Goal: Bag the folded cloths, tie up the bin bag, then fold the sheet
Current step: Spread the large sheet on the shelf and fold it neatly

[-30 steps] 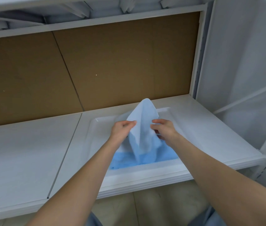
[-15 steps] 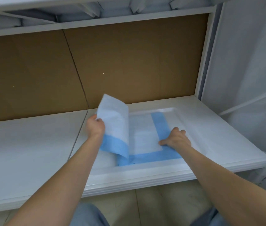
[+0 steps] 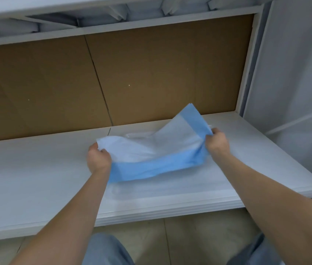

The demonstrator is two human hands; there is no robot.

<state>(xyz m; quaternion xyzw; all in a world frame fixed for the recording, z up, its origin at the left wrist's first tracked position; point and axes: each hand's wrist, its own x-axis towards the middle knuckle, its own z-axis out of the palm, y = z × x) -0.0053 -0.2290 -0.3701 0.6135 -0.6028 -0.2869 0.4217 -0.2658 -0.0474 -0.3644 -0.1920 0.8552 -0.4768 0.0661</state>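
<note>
Surface: a wide white laminate shelf board (image 3: 26, 169) runs left to right, with a joint line in it near the middle. A brown fibreboard back panel (image 3: 151, 73) stands behind it, with a slanted seam (image 3: 99, 83). A white rail of the upper shelf frame (image 3: 151, 22) crosses above. On the right is a pale white fabric side wall (image 3: 295, 73). Beige floor tiles (image 3: 199, 236) show below the shelf's near edge.

Task item: the thin blue-bordered white sheet (image 3: 157, 152) is held in the air above the right half of the shelf and sags between the hands. Its right corner stands up in front of the back panel.

Grip: the left hand (image 3: 98, 159) has its fingers curled round the bunched left end of the sheet. The right hand (image 3: 217, 143) has its fingers curled round the right end, which sits higher and farther back.

Hard to read: a shallow white recessed tray (image 3: 170, 188) lies under the sheet. Its outline is faint, white on white and blurred. The fingertips are buried in the folds. The blue denim knees (image 3: 105, 249) are cut off by the bottom edge.

Edges and room: the sheet's lower blue border hangs just above the tray; I cannot tell whether they touch. The left half of the shelf is bare board. The right hand is near the side wall's upright.
</note>
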